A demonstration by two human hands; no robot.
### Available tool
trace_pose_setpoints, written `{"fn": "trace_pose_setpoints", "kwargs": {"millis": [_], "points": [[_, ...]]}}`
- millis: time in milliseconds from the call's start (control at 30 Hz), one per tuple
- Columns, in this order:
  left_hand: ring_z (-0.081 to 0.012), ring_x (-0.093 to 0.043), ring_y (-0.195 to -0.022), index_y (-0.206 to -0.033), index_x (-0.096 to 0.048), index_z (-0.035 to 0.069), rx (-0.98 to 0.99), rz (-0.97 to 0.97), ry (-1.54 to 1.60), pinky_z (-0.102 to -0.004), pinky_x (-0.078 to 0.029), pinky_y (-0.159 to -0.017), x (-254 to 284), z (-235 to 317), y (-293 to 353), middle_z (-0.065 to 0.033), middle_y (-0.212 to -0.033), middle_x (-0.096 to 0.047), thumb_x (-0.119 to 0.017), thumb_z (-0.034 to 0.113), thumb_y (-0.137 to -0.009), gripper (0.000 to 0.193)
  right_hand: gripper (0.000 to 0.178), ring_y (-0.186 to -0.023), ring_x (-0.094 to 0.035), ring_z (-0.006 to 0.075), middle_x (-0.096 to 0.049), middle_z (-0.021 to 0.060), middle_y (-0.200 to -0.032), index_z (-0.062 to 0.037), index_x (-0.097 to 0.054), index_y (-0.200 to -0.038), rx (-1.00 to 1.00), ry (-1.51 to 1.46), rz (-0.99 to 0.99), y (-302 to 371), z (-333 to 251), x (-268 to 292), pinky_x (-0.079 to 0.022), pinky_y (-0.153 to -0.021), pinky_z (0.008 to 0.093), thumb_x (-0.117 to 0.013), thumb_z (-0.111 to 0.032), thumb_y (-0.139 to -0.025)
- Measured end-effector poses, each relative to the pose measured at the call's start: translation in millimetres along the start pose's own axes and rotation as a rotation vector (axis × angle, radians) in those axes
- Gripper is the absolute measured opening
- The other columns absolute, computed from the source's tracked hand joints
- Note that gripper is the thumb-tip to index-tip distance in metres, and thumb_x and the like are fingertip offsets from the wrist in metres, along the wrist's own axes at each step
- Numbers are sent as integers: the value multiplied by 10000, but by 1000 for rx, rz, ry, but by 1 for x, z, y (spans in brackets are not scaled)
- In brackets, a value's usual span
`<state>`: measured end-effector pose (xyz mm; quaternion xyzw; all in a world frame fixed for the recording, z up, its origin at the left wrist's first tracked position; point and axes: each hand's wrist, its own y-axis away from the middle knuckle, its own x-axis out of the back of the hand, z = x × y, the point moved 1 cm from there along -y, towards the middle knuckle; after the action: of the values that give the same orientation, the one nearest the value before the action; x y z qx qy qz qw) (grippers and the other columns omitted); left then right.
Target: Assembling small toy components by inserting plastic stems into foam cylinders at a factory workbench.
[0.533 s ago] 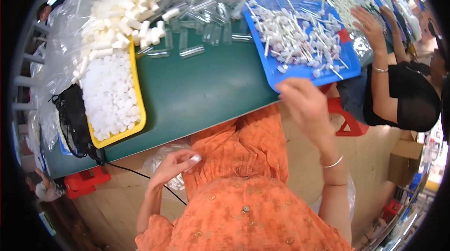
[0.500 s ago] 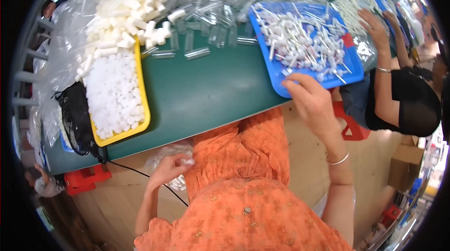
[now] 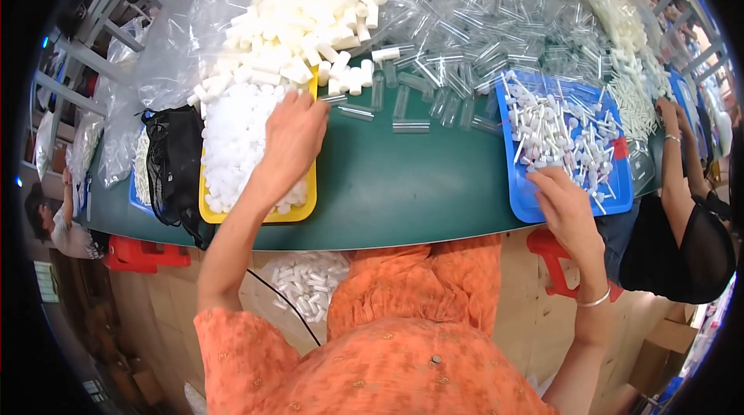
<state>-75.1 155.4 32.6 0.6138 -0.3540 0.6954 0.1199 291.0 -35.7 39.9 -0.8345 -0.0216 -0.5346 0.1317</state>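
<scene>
My left hand [image 3: 293,140] is over the far right corner of a yellow tray [image 3: 312,182], filled with small white plugs [image 3: 236,144]. Its fingers are curled and pressed together, their tips beside cream foam-like cylinders [image 3: 294,70]; what they hold, if anything, is hidden. Over the near side of a blue tray [image 3: 529,204], my right hand [image 3: 570,210] has its fingers bent together. They touch the edge of a pile of white sticks with translucent heads [image 3: 570,124]. Anything between those fingertips is too small to make out.
Loose clear tubes [image 3: 480,51] cover the back of the green table [image 3: 403,182]. A black mesh bag [image 3: 174,167] lies left of the yellow tray. Below the table edge is a bag of white pieces [image 3: 310,283]. A co-worker's arm [image 3: 676,175] is at the right.
My left hand, which held a small whitish piece above my lap, has moved up to the yellow tray. The right hand stays at the blue tray. The whole view has shifted.
</scene>
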Motion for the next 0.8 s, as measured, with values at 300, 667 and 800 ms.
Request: {"fn": "trace_pose_setpoints", "kwargs": {"millis": [300, 667, 800], "points": [[-294, -553, -940, -871, -690, 20, -92, -114, -134, -406, -424, -775, -44, 16, -31, -138, -870, -609, -745, 202, -751, 225, 303, -823, -556, 105, -607, 71, -1050, 18, -627, -1084, -398, -720, 404, 72, -27, -11, -453, -667, 217, -549, 135, -816], [-283, -560, -834, -820, -707, 44, 96, 98, -139, -390, -416, -751, -48, -18, -76, -101, -798, -615, -697, 217, -826, 174, 280, -851, -609, 111, -590, 94, -1078, 27, -618, -1168, -311, -1286, 111, 7, -105, -94, -527, -706, 231, -547, 69, -900], [-286, -555, -843, -863, -707, 53, 88, 64, -162, -406, -411, -764, -54, -16, -73, -93, -787, -613, -709, 217, -815, 170, 268, -807, -595, 99, -593, 82, -1079, 38, -621, -1156, -265, -1301, 46, 5, -102, -98, -508, -692, 220, -551, 65, -898]]}}
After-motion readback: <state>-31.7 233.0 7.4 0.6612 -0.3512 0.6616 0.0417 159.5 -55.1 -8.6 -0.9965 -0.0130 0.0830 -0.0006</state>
